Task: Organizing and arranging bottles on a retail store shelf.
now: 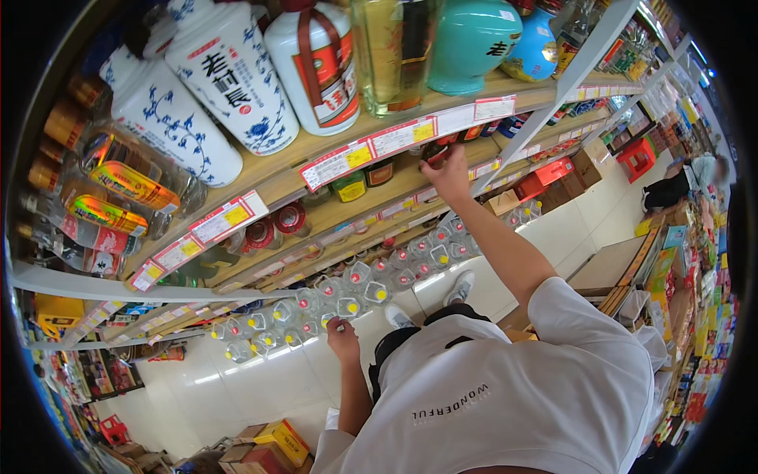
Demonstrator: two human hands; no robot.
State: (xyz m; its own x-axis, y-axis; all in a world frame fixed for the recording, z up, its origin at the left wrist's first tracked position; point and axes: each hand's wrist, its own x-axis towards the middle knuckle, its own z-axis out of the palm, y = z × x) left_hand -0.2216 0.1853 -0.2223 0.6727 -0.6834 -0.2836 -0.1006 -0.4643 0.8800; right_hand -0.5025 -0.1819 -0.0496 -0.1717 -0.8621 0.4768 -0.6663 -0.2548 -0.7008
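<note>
My right hand (447,175) reaches to the shelf below the top one, its fingers around the upper part of a small dark bottle (436,151) with a red label. Beside it on that shelf stand a dark bottle with a gold-edged label (379,173) and a green bottle with a yellow label (349,187). Lower left, my left hand (343,339) hangs half curled above clear plastic jugs (349,307) with red and yellow caps; whether it holds anything is not clear. On the top shelf are white-and-blue ceramic bottles (237,83), a white bottle with a red ribbon (317,71) and a turquoise bottle (468,44).
A price-tag rail (370,148) runs along the top shelf's edge, and a white upright (553,98) divides the shelving. Cartons (281,444) stand on the floor at the lower left. Stacked goods (663,272) line the right side, with another person (681,183) beyond.
</note>
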